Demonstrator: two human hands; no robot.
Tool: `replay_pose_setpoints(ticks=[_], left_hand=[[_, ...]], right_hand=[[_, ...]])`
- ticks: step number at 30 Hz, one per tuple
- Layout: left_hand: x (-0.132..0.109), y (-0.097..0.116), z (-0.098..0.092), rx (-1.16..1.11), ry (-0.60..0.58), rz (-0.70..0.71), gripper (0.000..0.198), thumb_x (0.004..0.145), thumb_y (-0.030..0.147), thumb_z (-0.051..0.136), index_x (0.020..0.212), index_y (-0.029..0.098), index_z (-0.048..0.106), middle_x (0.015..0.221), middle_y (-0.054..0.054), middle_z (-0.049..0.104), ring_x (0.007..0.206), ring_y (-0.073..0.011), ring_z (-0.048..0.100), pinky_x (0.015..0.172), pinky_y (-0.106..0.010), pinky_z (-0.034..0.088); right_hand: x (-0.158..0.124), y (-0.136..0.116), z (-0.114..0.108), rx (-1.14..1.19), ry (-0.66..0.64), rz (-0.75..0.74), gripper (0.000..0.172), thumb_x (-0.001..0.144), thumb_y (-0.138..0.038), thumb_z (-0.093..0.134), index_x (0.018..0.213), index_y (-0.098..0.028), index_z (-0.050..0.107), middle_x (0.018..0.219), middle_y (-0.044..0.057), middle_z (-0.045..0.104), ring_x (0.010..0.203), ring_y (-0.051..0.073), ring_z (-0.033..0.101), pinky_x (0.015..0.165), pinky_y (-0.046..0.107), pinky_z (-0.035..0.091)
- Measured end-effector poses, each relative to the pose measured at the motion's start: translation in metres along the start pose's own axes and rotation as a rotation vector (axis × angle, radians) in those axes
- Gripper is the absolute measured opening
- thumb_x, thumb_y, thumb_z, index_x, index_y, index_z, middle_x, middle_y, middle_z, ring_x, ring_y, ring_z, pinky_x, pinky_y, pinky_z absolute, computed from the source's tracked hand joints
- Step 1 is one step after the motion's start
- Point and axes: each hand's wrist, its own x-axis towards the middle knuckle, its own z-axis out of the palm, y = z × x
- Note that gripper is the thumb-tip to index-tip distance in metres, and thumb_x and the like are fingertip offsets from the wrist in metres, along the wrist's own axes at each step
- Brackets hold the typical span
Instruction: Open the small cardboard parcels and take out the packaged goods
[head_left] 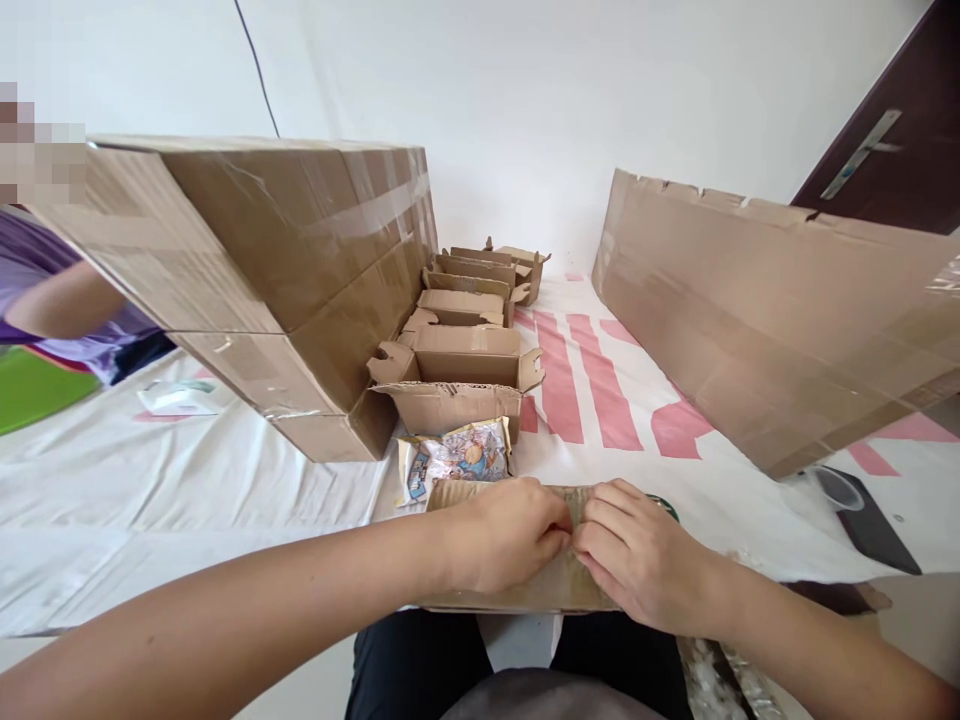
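A flat-topped cardboard box (559,592) lies at the near table edge, right in front of my body. Both hands rest over its top, fingertips almost meeting at the middle. My left hand (506,535) is closed, thumb and fingers pinched together against the cardboard. Beside it, my right hand (637,550) has its fingers curled and pressed together. Whatever the fingertips hold, if anything, is hidden. A shiny printed packet (457,460) with colourful cartoon figures lies just beyond the box. Part of a dark green round thing (666,508) peeks out behind my right hand.
Several open cardboard boxes (457,408) run in a row towards the wall. Tall taped cardboard (300,230) stands left, and a cardboard panel (750,300) right. A dark phone-like slab (877,535) and clear tape roll (838,489) lie right. Another person's arm (67,300) shows far left.
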Motion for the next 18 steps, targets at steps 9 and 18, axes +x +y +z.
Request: replay_pose_setpoints(ticks=[9,18], left_hand=[[0.004,-0.003,0.007,-0.017,0.021,-0.049,0.022,0.086,0.013,0.049,0.078,0.018,0.069,0.079,-0.004,0.071,0.073,-0.0189,0.066,0.063,-0.025,0.045],[-0.020,0.001,0.018,0.040,0.265,0.184,0.023,0.093,0.016,0.043,0.082,0.019,0.062,0.080,-0.004,0.064,0.073,-0.0192,0.061,0.067,-0.030,0.048]], right_hand=[[-0.020,0.003,-0.015,0.205,-0.076,0.073,0.015,0.089,-0.011,0.040,0.081,-0.020,0.049,0.076,0.004,0.052,0.073,0.020,0.043,0.071,0.035,0.041],[-0.122,0.073,-0.029,0.394,-0.305,1.035,0.012,0.090,-0.027,0.044,0.080,-0.022,0.048,0.074,-0.001,0.055,0.069,0.016,0.051,0.063,0.027,0.042]])
